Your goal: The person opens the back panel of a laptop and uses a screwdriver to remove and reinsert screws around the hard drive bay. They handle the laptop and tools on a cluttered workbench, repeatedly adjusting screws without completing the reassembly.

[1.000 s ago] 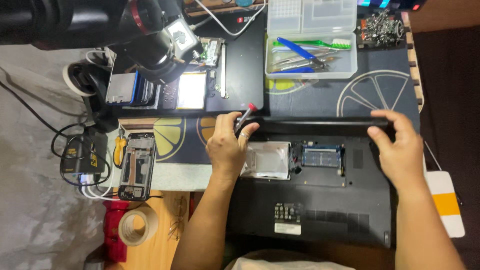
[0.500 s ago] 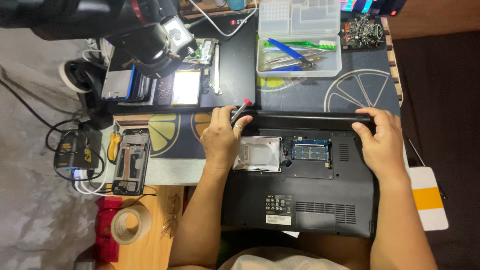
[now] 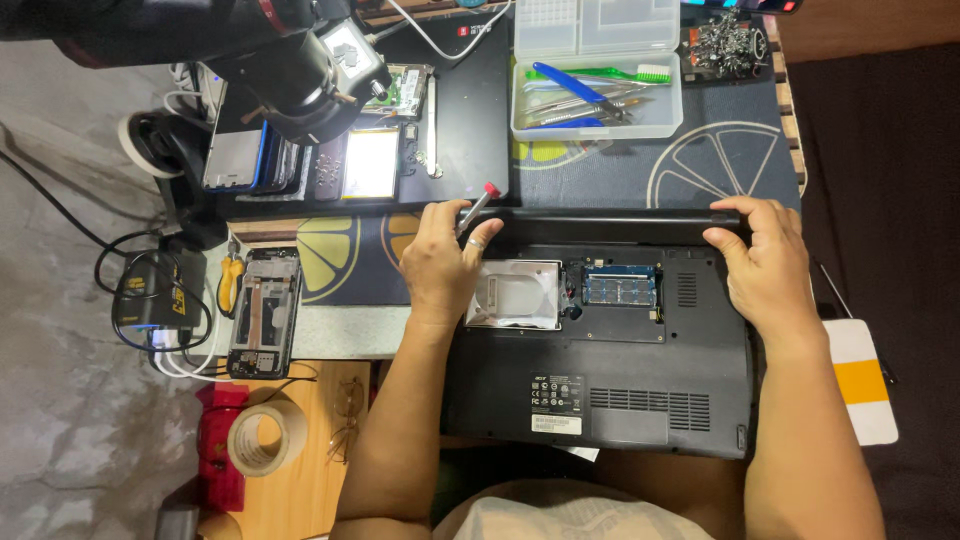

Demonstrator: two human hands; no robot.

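Both hands grip the flipped laptop [image 3: 600, 390]: left hand [image 3: 440, 265] pinching a red-tipped screwdriver [image 3: 478, 204], right hand [image 3: 765, 265] clamped on the battery bar [image 3: 610, 225]. Looks like battery removal; needs both ends eased evenly.

Your hands sit at the two far corners of the upturned laptop [image 3: 600, 370].

Your left hand [image 3: 440, 265], with a screwdriver [image 3: 476, 205] in it, rests left of the drive bay [image 3: 515, 295]; the memory slot [image 3: 620, 288] lies right of that bay. Your right hand [image 3: 765, 265] grips the far right edge. Behind the laptop stands a tool tray [image 3: 597, 95]; left of it lies an opened phone [image 3: 264, 312], with a tape roll [image 3: 266, 438] nearer you.
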